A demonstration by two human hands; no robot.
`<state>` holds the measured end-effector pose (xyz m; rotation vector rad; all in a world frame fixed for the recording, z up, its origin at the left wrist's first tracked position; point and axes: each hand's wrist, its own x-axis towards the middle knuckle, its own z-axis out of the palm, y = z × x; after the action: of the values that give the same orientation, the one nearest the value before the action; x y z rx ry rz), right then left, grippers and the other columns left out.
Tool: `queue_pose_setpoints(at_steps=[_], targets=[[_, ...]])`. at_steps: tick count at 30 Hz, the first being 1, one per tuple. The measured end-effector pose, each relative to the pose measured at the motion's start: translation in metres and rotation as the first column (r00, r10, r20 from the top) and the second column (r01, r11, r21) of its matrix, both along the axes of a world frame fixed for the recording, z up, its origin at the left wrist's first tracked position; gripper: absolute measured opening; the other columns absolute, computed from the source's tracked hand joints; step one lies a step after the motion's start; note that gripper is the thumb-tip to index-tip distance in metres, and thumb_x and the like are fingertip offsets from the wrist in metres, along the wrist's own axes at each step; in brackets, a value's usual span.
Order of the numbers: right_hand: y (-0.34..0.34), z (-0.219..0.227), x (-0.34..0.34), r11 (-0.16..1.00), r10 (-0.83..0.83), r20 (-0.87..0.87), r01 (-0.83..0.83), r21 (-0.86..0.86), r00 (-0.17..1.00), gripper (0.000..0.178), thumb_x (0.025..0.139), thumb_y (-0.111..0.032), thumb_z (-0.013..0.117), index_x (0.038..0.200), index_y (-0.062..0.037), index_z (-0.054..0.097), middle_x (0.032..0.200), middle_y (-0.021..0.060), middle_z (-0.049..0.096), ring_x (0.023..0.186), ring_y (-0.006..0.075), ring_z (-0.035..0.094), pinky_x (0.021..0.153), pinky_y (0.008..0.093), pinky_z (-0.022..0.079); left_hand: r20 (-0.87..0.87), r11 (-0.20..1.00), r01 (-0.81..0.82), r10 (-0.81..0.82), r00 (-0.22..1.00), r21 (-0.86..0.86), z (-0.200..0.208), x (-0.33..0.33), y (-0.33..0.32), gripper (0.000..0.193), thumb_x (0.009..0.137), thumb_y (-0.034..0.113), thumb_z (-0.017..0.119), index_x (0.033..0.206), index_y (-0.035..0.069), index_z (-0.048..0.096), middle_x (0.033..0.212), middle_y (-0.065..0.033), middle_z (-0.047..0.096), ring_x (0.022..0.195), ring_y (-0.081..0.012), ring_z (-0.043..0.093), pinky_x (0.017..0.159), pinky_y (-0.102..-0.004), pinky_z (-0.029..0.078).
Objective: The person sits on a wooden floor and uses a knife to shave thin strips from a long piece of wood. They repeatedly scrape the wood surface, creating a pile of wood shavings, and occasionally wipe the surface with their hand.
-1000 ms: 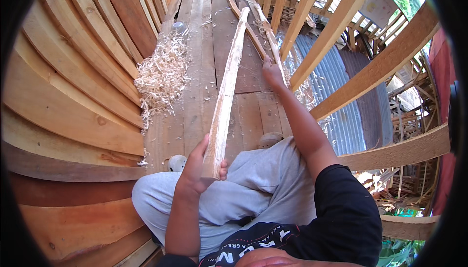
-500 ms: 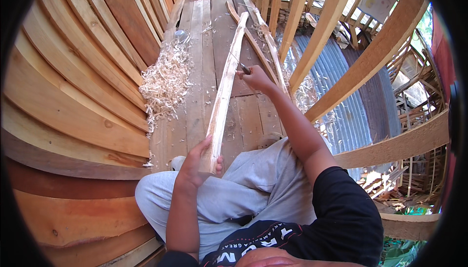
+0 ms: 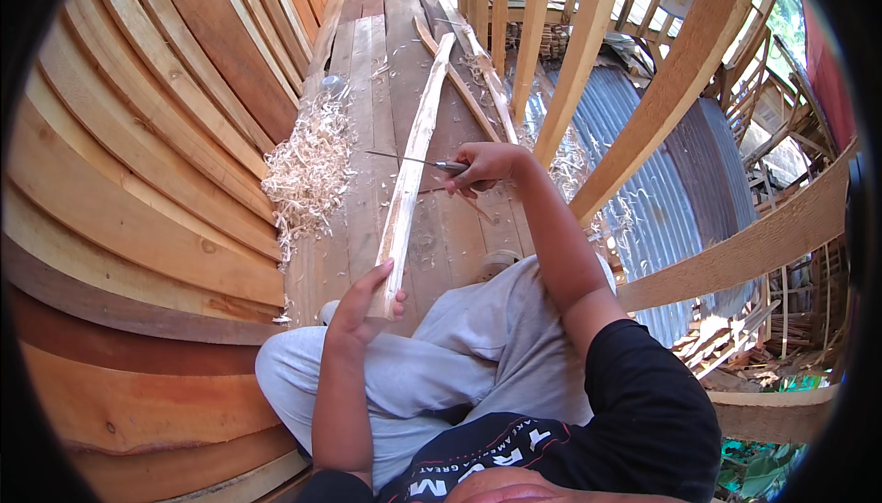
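Observation:
A long, pale strip of wood [image 3: 418, 145] slants away from my lap across the planks, its surface roughly cut. My left hand [image 3: 356, 305] grips its near end, with the thumb along one side and the fingertips showing on the other. In my right hand [image 3: 489, 165] is a knife [image 3: 449, 168], its dark handle wrapped by the fingers. The thin blade points left and crosses over the strip around mid-length; whether it touches the wood I cannot tell. Just below that hand is a thin brown sliver [image 3: 481, 210].
Curly shavings [image 3: 310, 168] are heaped on the plank floor [image 3: 366, 71] by the upright boards [image 3: 156, 149] at left. Two more narrow sticks [image 3: 464, 90] lie ahead. Wooden railing slats [image 3: 574, 67] stand at right, with corrugated metal sheets [image 3: 634, 172] beyond them.
My right hand has come nearer along the strip, and the knife now lies more crosswise over it. A brown sliver shows below that hand. The left hand keeps its grip.

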<state>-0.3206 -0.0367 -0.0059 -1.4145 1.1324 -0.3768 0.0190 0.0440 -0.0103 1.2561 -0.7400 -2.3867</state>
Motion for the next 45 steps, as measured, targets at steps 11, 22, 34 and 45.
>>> queue_pose_setpoints(at_steps=[11, 22, 34, 45], targets=[[0.021, 0.064, 0.013, 0.855, -0.46, -0.592, 0.149, -0.497, 0.662, 0.024, 0.09, -0.014, 0.062, 0.111, -0.0027, 0.067, 0.081, 0.0027, 0.07, 0.06, 0.0094, 0.061, 0.053, 0.0262, 0.049, 0.015, 1.0, 0.008, -0.008, 1.0, -0.023, 0.006, -0.005, 0.005, 0.038, 0.092, 0.038, 0.062, 0.11, 0.005, 0.054, 0.072, -0.0047, 0.054, 0.055, -0.0125, 0.052, 0.051, -0.0268, 0.044], [0.011, 0.046, 0.002, 0.676, -0.639, -0.069, 0.516, -0.527, 0.766, 0.027, 0.094, -0.029, 0.062, 0.092, -0.0033, 0.068, 0.067, -0.0015, 0.051, 0.053, 0.0081, 0.044, 0.046, 0.0244, 0.031, 0.047, 0.996, 0.011, -0.007, 0.999, -0.085, 0.004, -0.005, 0.004, 0.039, 0.089, 0.035, 0.065, 0.109, 0.003, 0.057, 0.08, -0.0076, 0.061, 0.064, -0.0152, 0.061, 0.054, -0.0281, 0.049], [0.003, -0.03, 0.025, 0.783, -0.48, -0.039, 0.407, -0.471, 0.877, 0.034, 0.095, -0.033, 0.061, 0.096, 0.0006, 0.064, 0.071, 0.001, 0.056, 0.064, 0.0095, 0.049, 0.056, 0.0274, 0.041, 0.057, 0.965, 0.171, -0.163, 0.985, -0.2, -0.017, 0.014, -0.022, 0.042, 0.096, 0.033, 0.055, 0.119, -0.002, 0.055, 0.08, -0.0078, 0.062, 0.068, -0.0175, 0.066, 0.062, -0.0286, 0.052], [0.004, -0.072, 0.047, 0.845, -0.306, -0.205, 0.167, -0.508, 0.93, 0.032, 0.093, -0.028, 0.062, 0.102, 0.0025, 0.063, 0.092, 0.0196, 0.067, 0.085, 0.0283, 0.064, 0.077, 0.0385, 0.048, 0.126, 0.955, 0.145, -0.115, 0.985, -0.257, -0.034, 0.002, -0.022, 0.021, 0.077, 0.017, 0.071, 0.087, 0.003, 0.058, 0.07, -0.006, 0.06, 0.052, -0.0134, 0.058, 0.044, -0.0275, 0.047]])
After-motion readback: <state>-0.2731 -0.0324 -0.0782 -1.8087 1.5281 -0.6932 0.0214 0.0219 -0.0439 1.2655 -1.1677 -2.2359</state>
